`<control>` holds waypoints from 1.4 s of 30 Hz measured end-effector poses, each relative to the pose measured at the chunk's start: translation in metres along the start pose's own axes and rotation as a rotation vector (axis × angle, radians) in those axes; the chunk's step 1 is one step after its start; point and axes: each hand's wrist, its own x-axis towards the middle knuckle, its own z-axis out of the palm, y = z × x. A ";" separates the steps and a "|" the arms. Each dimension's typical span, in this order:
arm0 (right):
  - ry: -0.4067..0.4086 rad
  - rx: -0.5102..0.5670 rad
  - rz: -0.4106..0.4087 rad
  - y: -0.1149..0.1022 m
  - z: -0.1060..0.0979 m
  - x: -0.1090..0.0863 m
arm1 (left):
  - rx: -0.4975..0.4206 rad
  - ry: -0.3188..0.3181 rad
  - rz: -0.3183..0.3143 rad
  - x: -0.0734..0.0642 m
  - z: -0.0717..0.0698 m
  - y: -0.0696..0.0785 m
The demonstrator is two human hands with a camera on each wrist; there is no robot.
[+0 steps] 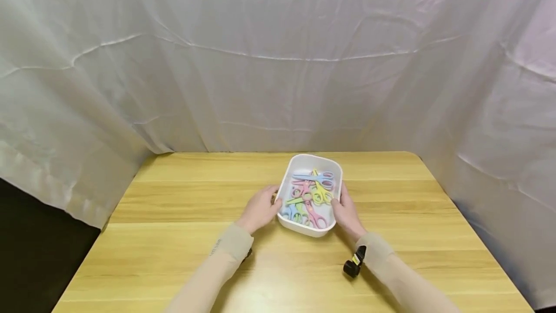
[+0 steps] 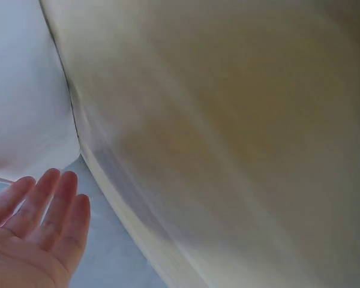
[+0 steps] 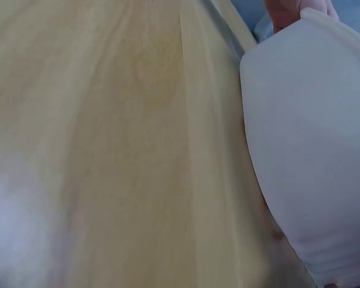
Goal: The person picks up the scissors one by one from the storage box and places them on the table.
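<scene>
A white plastic bin with rounded corners is between my hands near the middle of the table. Several craft scissors lie jumbled inside it, among them a blue pair, a yellow pair and a pink pair. My left hand holds the left side, thumb at the rim. On the opposite side my right hand grips the wall with its thumb over the rim. The left wrist view has a hand with straight fingers by the bin's lower corner.
The bin rests on or close over a wooden table with pale yellow grain. A light curtain hangs behind the table's far edge and along its sides. Black wrist cameras are strapped beneath the wrists.
</scene>
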 end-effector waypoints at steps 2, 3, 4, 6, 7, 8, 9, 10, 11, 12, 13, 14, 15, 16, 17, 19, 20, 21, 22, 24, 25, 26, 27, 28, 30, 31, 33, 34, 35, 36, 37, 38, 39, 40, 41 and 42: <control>-0.010 -0.005 -0.012 -0.001 0.006 0.003 | -0.036 -0.007 -0.022 -0.002 -0.005 -0.004; -0.016 -0.007 -0.018 -0.002 0.009 0.005 | -0.053 -0.014 -0.035 -0.003 -0.007 -0.005; -0.022 -0.015 -0.023 -0.003 0.012 0.006 | -0.067 -0.019 -0.047 -0.005 -0.010 -0.008; -0.027 -0.035 -0.030 -0.005 0.018 0.008 | -0.090 -0.029 -0.071 -0.007 -0.015 -0.011; -0.032 -0.037 -0.032 -0.006 0.021 0.009 | -0.100 -0.033 -0.082 -0.009 -0.017 -0.012; -0.034 -0.045 -0.033 -0.006 0.023 0.010 | -0.110 -0.033 -0.092 -0.010 -0.019 -0.013; -0.036 -0.050 -0.036 -0.007 0.025 0.011 | -0.121 -0.037 -0.100 -0.011 -0.021 -0.015; -0.038 -0.055 -0.039 -0.008 0.027 0.011 | -0.131 -0.036 -0.108 -0.012 -0.023 -0.016; -0.040 -0.060 -0.043 -0.009 0.029 0.012 | -0.142 -0.033 -0.112 -0.014 -0.024 -0.016; -0.045 -0.059 -0.041 -0.010 0.030 0.012 | -0.148 -0.031 -0.115 -0.014 -0.026 -0.017; -0.045 -0.067 -0.049 -0.011 0.032 0.012 | -0.150 -0.028 -0.121 -0.015 -0.027 -0.017; -0.045 -0.076 -0.055 -0.012 0.033 0.012 | -0.156 -0.026 -0.122 -0.016 -0.028 -0.018; -0.046 -0.078 -0.059 -0.013 0.034 0.012 | -0.163 -0.023 -0.123 -0.017 -0.029 -0.019; -0.045 -0.087 -0.065 -0.013 0.036 0.011 | -0.172 -0.020 -0.124 -0.018 -0.030 -0.019; -0.045 -0.091 -0.069 -0.013 0.039 0.010 | -0.180 -0.018 -0.125 -0.020 -0.031 -0.020; -0.040 -0.112 -0.081 -0.013 0.044 0.008 | -0.189 -0.018 -0.135 -0.024 -0.033 -0.023; -0.042 -0.113 -0.080 -0.014 0.047 0.007 | -0.201 -0.020 -0.141 -0.026 -0.034 -0.024; -0.043 -0.107 -0.083 -0.014 0.050 0.006 | -0.204 -0.021 -0.147 -0.028 -0.036 -0.025; -0.044 -0.107 -0.090 -0.015 0.053 0.006 | -0.207 -0.022 -0.150 -0.030 -0.038 -0.026; -0.048 -0.097 -0.113 -0.017 0.057 0.005 | -0.210 -0.026 -0.159 -0.034 -0.043 -0.028; -0.050 -0.090 -0.126 -0.018 0.059 0.005 | -0.219 -0.030 -0.165 -0.035 -0.045 -0.028; -0.054 -0.084 -0.137 -0.019 0.061 0.004 | -0.229 -0.037 -0.169 -0.036 -0.047 -0.028; -0.058 -0.081 -0.142 -0.019 0.062 0.003 | -0.222 -0.050 -0.174 -0.038 -0.048 -0.028; -0.060 -0.086 -0.149 -0.019 0.064 0.002 | -0.223 -0.069 -0.177 -0.039 -0.050 -0.029; -0.068 -0.092 -0.160 -0.018 0.066 0.000 | -0.212 -0.114 -0.179 -0.043 -0.051 -0.029; -0.072 -0.096 -0.160 -0.018 0.067 -0.001 | -0.204 -0.139 -0.173 -0.043 -0.052 -0.029; -0.084 -0.079 -0.160 -0.016 0.068 -0.004 | -0.195 -0.183 -0.147 -0.045 -0.054 -0.030; -0.088 -0.078 -0.167 -0.015 0.069 -0.005 | -0.198 -0.194 -0.134 -0.046 -0.054 -0.030; -0.093 -0.077 -0.169 -0.015 0.069 -0.006 | -0.198 -0.198 -0.128 -0.047 -0.055 -0.030; -0.098 -0.075 -0.162 -0.015 0.070 -0.008 | -0.192 -0.194 -0.125 -0.047 -0.055 -0.030; -0.103 -0.077 -0.161 -0.015 0.071 -0.009 | -0.192 -0.188 -0.129 -0.048 -0.056 -0.030; -0.108 -0.079 -0.154 -0.015 0.072 -0.010 | -0.191 -0.175 -0.139 -0.048 -0.055 -0.031; -0.115 -0.090 -0.152 -0.015 0.075 -0.011 | -0.182 -0.154 -0.151 -0.048 -0.056 -0.032; -0.124 -0.101 -0.149 -0.016 0.077 -0.011 | -0.172 -0.130 -0.167 -0.049 -0.056 -0.033; -0.134 -0.104 -0.146 -0.017 0.080 -0.012 | -0.165 -0.103 -0.188 -0.049 -0.055 -0.034; -0.141 -0.107 -0.144 -0.019 0.082 -0.012 | -0.159 -0.074 -0.206 -0.049 -0.056 -0.036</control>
